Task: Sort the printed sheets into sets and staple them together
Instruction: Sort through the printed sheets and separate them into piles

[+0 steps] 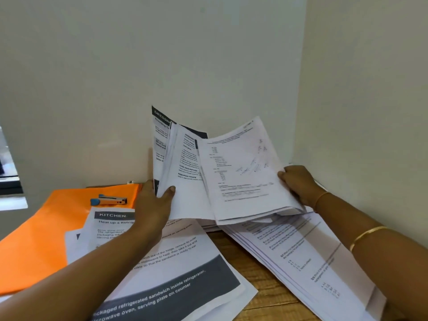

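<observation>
Left hand (pixel 155 200) and right hand (pixel 300 184) grip opposite edges of the fanned sheets (pixel 243 177), with the stapler (pixel 110 200) at nine o'clock.

Bare bench (pixel 261 274) shows only as a wedge between the left paper pile (pixel 185 262) and the right paper pile (pixel 312 251). Raised sheets (pixel 231 170) screen the corner where walls (pixel 208 54) meet. The stapler (pixel 110 200) lies unblocked on the orange folder (pixel 46 228).
</observation>
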`<state>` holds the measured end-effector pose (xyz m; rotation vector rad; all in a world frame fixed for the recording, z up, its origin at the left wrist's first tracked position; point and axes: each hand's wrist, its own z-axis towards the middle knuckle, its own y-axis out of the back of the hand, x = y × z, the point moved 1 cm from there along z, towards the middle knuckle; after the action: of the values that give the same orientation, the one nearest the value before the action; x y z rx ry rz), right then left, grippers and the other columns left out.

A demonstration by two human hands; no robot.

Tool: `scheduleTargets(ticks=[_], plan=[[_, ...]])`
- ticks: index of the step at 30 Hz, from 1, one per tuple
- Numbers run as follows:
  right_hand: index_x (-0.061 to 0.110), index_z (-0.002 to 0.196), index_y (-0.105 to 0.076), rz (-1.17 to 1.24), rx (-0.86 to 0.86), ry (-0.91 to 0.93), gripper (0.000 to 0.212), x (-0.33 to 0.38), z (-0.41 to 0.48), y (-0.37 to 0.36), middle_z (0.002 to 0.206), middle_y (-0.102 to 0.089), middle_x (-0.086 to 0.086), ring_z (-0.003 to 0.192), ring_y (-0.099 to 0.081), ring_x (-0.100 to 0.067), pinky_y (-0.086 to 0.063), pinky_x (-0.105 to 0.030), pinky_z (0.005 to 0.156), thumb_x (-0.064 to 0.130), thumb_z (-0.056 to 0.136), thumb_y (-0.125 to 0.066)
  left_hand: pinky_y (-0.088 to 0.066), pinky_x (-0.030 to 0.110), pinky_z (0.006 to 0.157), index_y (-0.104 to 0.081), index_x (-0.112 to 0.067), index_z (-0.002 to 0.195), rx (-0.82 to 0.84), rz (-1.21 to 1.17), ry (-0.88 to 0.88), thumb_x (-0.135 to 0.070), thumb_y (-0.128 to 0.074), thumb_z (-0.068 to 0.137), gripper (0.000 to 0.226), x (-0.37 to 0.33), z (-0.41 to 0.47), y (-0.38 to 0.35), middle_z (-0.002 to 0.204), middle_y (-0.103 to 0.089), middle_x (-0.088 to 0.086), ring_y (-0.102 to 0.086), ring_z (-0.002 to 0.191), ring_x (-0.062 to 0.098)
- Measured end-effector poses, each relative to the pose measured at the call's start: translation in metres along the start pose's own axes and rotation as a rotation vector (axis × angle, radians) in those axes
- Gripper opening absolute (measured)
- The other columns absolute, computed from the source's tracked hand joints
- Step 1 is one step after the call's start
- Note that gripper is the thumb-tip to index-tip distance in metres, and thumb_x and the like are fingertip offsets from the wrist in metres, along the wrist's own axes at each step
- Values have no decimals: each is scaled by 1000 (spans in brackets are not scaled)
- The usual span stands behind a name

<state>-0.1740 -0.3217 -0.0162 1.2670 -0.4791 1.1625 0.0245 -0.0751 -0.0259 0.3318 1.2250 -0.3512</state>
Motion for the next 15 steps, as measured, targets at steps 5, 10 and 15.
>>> scheduleTargets(ticks=[5, 10, 15], plan=[[5, 88, -54, -23, 59, 256, 16, 31, -16, -22, 81, -55, -7, 74, -49, -21, -34, -27, 59, 11, 96, -42, -49, 35, 81, -49, -13, 127, 44, -37, 2, -29, -66, 86, 47, -3, -1, -3, 112, -56, 1, -55, 100, 20], [7, 92, -45, 10, 103, 289, 9, 33, -16, -28, 79, -49, -6, 65, -41, -16, -29, -25, 55, 15, 97, -45, -50, 40, 88, -50, -13, 125, 25, -21, 5, -21, -67, 87, 43, -2, 1, 1, 110, -57, 2, -57, 103, 24], [5, 74, -44, -141, 30, 279, 22, 19, -5, -25, 72, -46, -14, 66, -40, -22, -27, -31, 57, 12, 94, -47, -40, 20, 60, -50, -14, 116, 1, 23, -46, -13, -61, 90, 29, -1, 1, 4, 97, -53, -2, -50, 74, 6]])
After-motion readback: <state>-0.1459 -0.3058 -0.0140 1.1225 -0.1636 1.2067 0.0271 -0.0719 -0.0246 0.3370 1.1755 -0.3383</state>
